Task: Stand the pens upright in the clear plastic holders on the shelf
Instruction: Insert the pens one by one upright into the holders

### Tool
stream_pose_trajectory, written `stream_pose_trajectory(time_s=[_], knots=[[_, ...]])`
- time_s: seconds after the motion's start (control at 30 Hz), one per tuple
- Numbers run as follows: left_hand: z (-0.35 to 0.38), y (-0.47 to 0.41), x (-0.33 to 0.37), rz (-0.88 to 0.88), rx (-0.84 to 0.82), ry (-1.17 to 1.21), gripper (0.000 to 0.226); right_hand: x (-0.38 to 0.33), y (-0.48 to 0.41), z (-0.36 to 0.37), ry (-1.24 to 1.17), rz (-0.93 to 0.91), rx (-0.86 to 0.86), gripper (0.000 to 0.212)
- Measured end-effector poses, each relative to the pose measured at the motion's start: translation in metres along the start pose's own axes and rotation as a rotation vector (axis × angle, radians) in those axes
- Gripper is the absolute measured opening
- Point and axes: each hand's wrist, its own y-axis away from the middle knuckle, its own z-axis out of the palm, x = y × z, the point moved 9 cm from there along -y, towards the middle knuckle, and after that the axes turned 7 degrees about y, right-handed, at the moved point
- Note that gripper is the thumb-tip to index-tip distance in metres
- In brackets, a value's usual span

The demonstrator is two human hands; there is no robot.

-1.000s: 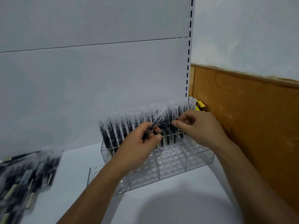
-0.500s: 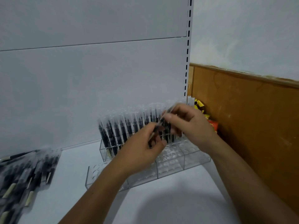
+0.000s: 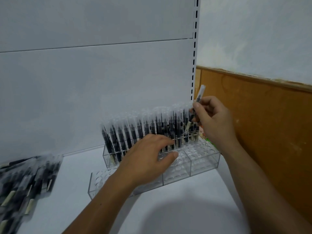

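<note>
My right fingers (image 3: 195, 108) pinch 1 pen (image 3: 200, 93), tilted, its lower end just above the right back corner of the holder (image 3: 202, 163). My left fingers (image 3: 166, 141) are straight and loose, gripping nothing, over the holder's middle; I cannot tell whether they touch it. The holder's back rows are packed with standing pens (image 3: 133, 132), while the front rows of holes are bare, so I judge the job partly done. A pile (image 3: 25, 179) of loose pens lies on the shelf (image 3: 168, 211), well left of the holder, waiting its turn. I can read no brand or writing; the barrels are too blurred.
</note>
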Motion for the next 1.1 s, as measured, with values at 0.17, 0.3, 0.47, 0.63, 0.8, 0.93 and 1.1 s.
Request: stream_pose_trajectory(time_s=[0.17,0.3,0.47,0.63,0.8,0.93,1.1], knots=[[0.000,0.000,0.001,-0.001,-0.005,-0.021,0.053,0.010,0.003,0.017,0.263,-0.009,-0.147,0.007],[0.000,-0.001,0.000,0.001,-0.003,-0.026,0.052,0.018,0.008,0.030,0.532,-0.021,-0.270,0.008],[0.002,-0.002,0.000,0.010,-0.006,-0.030,0.052,0.018,0.006,0.026,0.543,-0.014,-0.263,0.010],[0.003,-0.003,-0.001,0.014,-0.008,-0.038,0.052,0.019,0.004,0.031,0.557,-0.004,-0.282,0.011],[0.001,-0.003,0.001,0.015,-0.011,-0.038,0.049,0.023,0.001,0.030,0.592,0.010,-0.291,0.014],[-0.001,-0.003,0.004,0.010,-0.021,-0.047,0.046,0.020,0.003,0.031,0.629,0.034,-0.305,0.013],[-0.001,-0.006,0.012,0.025,-0.115,-0.155,0.047,0.005,0.001,0.032,0.834,0.039,-0.374,0.015]])
